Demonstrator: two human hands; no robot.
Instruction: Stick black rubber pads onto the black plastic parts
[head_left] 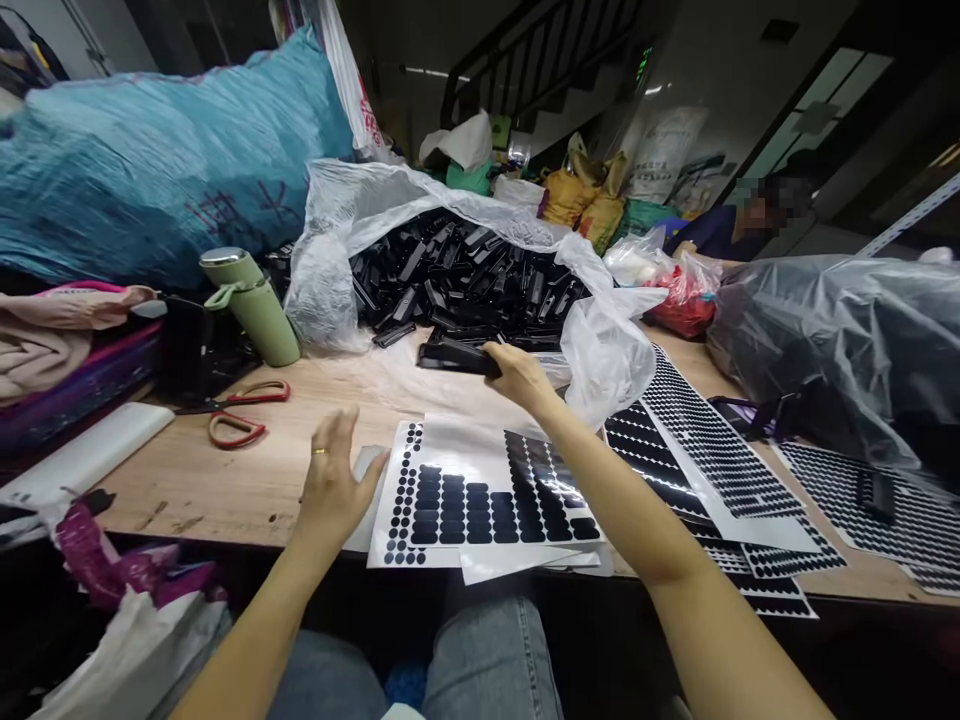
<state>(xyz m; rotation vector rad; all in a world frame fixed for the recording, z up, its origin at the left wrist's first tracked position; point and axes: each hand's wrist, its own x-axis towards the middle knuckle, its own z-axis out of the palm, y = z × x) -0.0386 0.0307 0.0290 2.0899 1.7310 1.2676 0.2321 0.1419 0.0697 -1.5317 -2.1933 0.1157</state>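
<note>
My right hand (517,376) reaches forward and grips a long black plastic part (457,357) at the mouth of a clear plastic bag (337,260) heaped with several such black parts (465,275). My left hand (334,480) hovers open, fingers spread, with a ring on one finger, just left of a white sheet of black adhesive pads (465,490) lying on the wooden table (225,480). The hand's fingertips are close to the sheet's left edge.
More pad sheets (705,450) spread right. Red-handled scissors (240,410) and a green flask (251,300) stand left, behind them a large teal sack (165,160). A grey bag (840,330) sits far right. Another person (750,225) sits at the back right.
</note>
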